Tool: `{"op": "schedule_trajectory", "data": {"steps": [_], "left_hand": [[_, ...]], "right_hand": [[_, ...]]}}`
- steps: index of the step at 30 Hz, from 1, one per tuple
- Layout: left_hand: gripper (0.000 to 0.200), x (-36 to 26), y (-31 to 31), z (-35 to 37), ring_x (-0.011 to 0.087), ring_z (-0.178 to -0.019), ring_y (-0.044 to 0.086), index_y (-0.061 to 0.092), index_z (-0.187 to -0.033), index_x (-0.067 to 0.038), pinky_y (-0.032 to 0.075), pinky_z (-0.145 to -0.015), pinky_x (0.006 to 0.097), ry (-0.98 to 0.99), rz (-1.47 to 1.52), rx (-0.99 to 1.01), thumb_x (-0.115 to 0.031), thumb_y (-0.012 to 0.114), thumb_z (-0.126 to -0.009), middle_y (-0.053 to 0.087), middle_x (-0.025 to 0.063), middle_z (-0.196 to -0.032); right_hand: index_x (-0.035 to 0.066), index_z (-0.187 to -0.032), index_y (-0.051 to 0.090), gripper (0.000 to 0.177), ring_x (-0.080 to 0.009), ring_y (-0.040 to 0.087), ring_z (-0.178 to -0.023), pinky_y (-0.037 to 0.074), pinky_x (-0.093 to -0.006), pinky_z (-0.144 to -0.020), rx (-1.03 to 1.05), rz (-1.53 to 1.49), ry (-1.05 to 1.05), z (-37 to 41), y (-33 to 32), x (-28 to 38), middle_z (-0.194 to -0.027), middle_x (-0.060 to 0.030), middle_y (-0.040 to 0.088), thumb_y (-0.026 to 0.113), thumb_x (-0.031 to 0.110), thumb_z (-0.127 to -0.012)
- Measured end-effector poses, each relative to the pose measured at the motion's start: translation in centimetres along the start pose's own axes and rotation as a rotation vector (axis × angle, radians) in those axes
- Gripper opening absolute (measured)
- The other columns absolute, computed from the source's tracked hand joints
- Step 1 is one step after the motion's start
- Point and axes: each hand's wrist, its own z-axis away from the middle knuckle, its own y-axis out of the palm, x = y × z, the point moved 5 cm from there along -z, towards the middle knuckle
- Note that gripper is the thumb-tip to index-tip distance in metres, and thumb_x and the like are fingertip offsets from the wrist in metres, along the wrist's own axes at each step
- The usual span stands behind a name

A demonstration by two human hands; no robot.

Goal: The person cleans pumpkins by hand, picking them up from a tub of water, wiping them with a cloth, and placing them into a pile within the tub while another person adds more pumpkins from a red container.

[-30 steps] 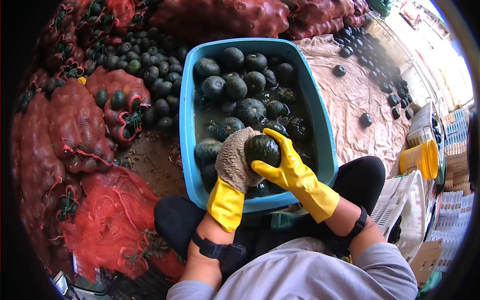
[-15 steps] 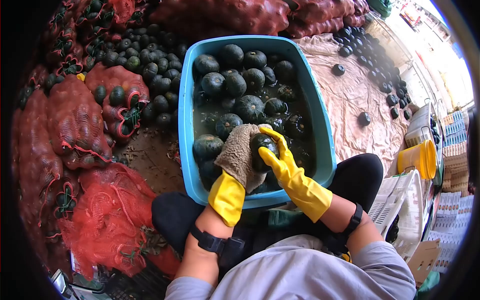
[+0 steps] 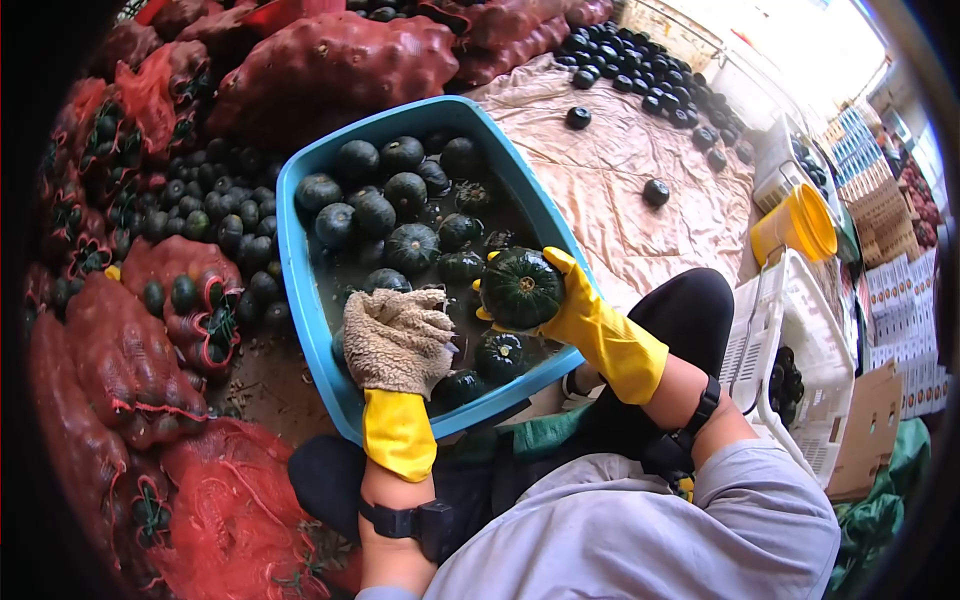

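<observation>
In a yellow rubber glove, my right hand (image 3: 580, 312) grips a wet, dark green round pumpkin (image 3: 522, 288), held above the right side of a blue tub (image 3: 302, 300). Its fingers wrap around the far side and are partly hidden. My left hand (image 3: 398, 345) is inside a beige terry mitt over another yellow glove, above the tub's near left part. The mitt's fingers stretch loosely to the right, apart from the held pumpkin, with nothing visible in them. Several more pumpkins (image 3: 411, 248) sit in murky water in the tub.
Red mesh sacks (image 3: 130, 350) line the left, beside a heap of small pumpkins (image 3: 215, 205). A beige sheet (image 3: 610, 210) at the back right carries more dark pumpkins (image 3: 656, 192). A yellow bucket (image 3: 795, 228), white crates (image 3: 800, 340) and cardboard (image 3: 865, 430) stand at right.
The view has swung to the right. My right hand has lifted the pumpkin away from the mitt and turned its ribbed end up; my left hand has separated to the left.
</observation>
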Motion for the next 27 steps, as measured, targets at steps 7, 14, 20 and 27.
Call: {"op": "schedule_trajectory", "data": {"steps": [7, 14, 20, 27], "left_hand": [[0.060, -0.6, -3.1, -1.8, 0.0417, -0.076, 0.065, 0.062, -0.084, -0.014, 0.059, -0.068, 0.0544, 0.050, -0.090, -0.025, -0.055, 0.028, -0.110, 0.074, 0.0300, -0.113], [0.043, -1.0, -1.7, -1.3, 0.0320, -0.089, 0.067, 0.068, -0.093, -0.018, 0.056, -0.081, 0.0499, 0.120, -0.644, 0.073, -0.048, 0.039, -0.106, 0.075, 0.0160, -0.117], [0.023, 0.1, 3.3, 1.1, 0.0174, -0.117, 0.063, 0.075, -0.105, -0.029, 0.042, -0.105, 0.0417, 0.531, -2.920, -0.025, -0.041, 0.061, -0.090, 0.073, -0.0106, -0.121], [0.031, 1.8, 5.4, -0.3, 0.0230, -0.114, 0.066, 0.075, -0.106, -0.024, 0.046, -0.102, 0.0404, 0.566, -3.052, 0.060, -0.037, 0.079, -0.079, 0.071, 0.0005, -0.106]], "right_hand": [[0.005, -0.143, 0.060, 0.077, -0.0502, 0.068, -0.125, 0.054, -0.0670, -0.111, -0.179, -0.105, -0.620, 9.4, -3.4, 11.9, -0.137, -0.0267, 0.069, 0.073, 0.059, -0.090], [0.010, -0.138, 0.062, 0.056, -0.0434, 0.073, -0.118, 0.058, -0.0686, -0.102, -0.409, -0.137, -1.225, 20.5, -8.9, 23.4, -0.132, -0.0205, 0.071, 0.067, 0.046, -0.094], [-0.002, -0.147, 0.059, 0.065, -0.0330, 0.066, -0.131, 0.058, -0.0458, -0.108, -0.373, -0.425, -1.373, 41.7, -12.3, 34.2, -0.143, -0.0217, 0.067, 0.058, 0.045, -0.103], [0.007, -0.151, 0.061, 0.047, -0.0201, 0.064, -0.128, 0.050, -0.0356, -0.109, -0.138, 1.360, -0.782, 6.0, 4.5, 14.0, -0.141, -0.0123, 0.068, 0.067, 0.025, -0.108]]}}
